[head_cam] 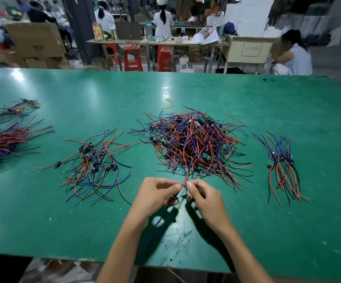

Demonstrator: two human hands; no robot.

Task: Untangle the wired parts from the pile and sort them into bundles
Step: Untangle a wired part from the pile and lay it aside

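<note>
A big tangled pile (194,141) of red, blue and black wires with small green boards lies in the middle of the green table (83,94). Just in front of it my left hand (155,193) and my right hand (204,197) meet fingertip to fingertip. Both pinch the near end of one red wire (186,177) that runs up into the pile. A dark part shows under my left fingers, unclear. A looser heap of wired parts (96,160) lies to the left, and a neat bundle (282,164) lies to the right.
Two more wire bundles (4,144) (16,108) lie at the far left edge. A loose red wire (169,103) sits behind the pile. Beyond the table stand red stools (131,58), cardboard boxes and people at other benches.
</note>
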